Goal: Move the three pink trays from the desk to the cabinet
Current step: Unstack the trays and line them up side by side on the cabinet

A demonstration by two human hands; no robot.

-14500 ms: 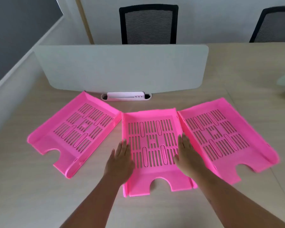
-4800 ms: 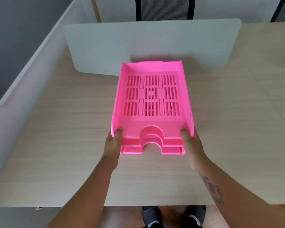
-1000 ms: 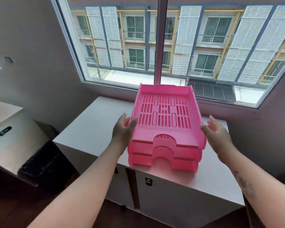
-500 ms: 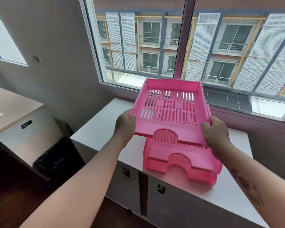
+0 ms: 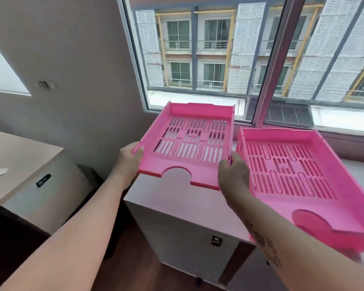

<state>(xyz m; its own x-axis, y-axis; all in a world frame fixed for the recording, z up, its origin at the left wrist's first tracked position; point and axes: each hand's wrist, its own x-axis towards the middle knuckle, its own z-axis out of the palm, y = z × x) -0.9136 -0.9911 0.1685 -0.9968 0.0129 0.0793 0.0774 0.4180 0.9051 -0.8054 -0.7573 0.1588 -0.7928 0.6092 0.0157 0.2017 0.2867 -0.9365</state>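
Observation:
One slotted pink tray [image 5: 189, 143] is held level a little above the left end of the white cabinet [image 5: 177, 198]. My left hand [image 5: 128, 160] grips its left front corner and my right hand [image 5: 233, 175] grips its right front corner. To the right, a stack of two pink trays [image 5: 298, 177] rests on the cabinet top, its front edge hanging over the cabinet's front; my right forearm hides part of its left side.
A large window [image 5: 219, 59] with its sill runs just behind the cabinet. A grey wall [image 5: 72, 59] stands to the left. A wooden desk [image 5: 13, 164] sits at lower left, with a gap between it and the cabinet. The cabinet front carries small black handles [image 5: 216, 241].
I have lifted the top tray off the stack and carried it leftward, over the cabinet's left end. The other two trays stayed stacked on the cabinet. My view has swung left.

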